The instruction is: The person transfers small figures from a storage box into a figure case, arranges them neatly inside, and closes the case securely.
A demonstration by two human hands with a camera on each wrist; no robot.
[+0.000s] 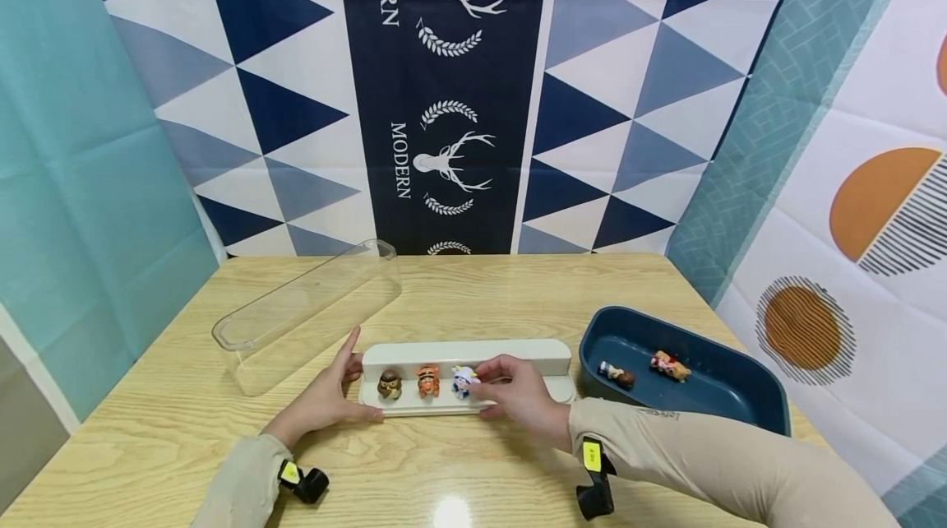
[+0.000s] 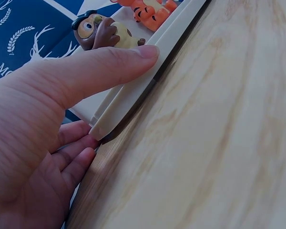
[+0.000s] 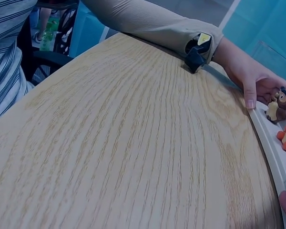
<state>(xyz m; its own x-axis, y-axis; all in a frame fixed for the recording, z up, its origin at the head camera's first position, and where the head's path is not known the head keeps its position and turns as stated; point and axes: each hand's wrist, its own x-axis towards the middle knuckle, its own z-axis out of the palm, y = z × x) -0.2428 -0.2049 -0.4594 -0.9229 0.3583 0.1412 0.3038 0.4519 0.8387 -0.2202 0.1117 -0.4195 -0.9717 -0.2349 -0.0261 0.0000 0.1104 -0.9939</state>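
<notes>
On the table stands a long white display base point(image 1: 473, 353) with a raised back step. My left hand point(image 1: 325, 398) grips its left end; in the left wrist view the thumb point(image 2: 114, 69) lies over the front edge and the other fingers are at the end. An owl figurine point(image 1: 389, 386) and an orange tiger figurine point(image 1: 427, 381) stand on the lower step. My right hand point(image 1: 524, 398) pinches a white-and-blue figurine point(image 1: 462, 381) just right of the tiger, at the base. Only a bit of that hand shows in the right wrist view.
Right of the base sits a dark blue tray point(image 1: 755, 380) holding a brown-and-white figurine point(image 1: 617, 374) and a red-and-tan figurine point(image 1: 670, 366), both lying down. A clear plastic cover point(image 1: 311, 306) lies at the back left. Patterned cloths hang behind the table point(image 1: 414, 470).
</notes>
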